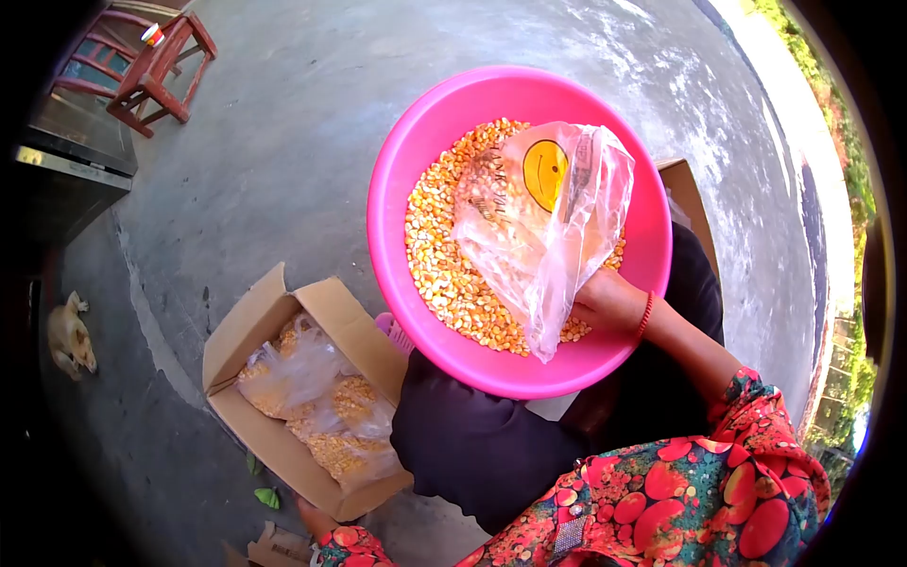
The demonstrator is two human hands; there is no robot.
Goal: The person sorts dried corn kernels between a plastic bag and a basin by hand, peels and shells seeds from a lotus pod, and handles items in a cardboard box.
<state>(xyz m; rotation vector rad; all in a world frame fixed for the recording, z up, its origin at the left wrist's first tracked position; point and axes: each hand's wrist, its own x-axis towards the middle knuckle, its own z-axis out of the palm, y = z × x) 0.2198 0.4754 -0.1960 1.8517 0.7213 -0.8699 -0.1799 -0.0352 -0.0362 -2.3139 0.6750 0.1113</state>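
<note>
A pink plastic basin [380,203] rests on my lap with loose yellow-orange corn kernels [444,274] inside. On top of the kernels lies a clear plastic bag [505,241] printed with a yellow smiley face. My right hand [612,300], a red band at its wrist, reaches into the basin. Its fingers are closed at the bag's edge, the tips partly hidden by the plastic. Low in the view, my left hand [316,520] is by the near corner of an open cardboard box [269,444]; its fingers are mostly hidden. Inside that box are filled plastic bags of corn [331,406].
Behind my knee on the right stands another cardboard box [690,203]. A red wooden stool [156,80] with a small cup [152,35] is at the upper left. A small dog [71,335] lies on the concrete floor [274,142]. More cardboard [281,546] sits at the bottom.
</note>
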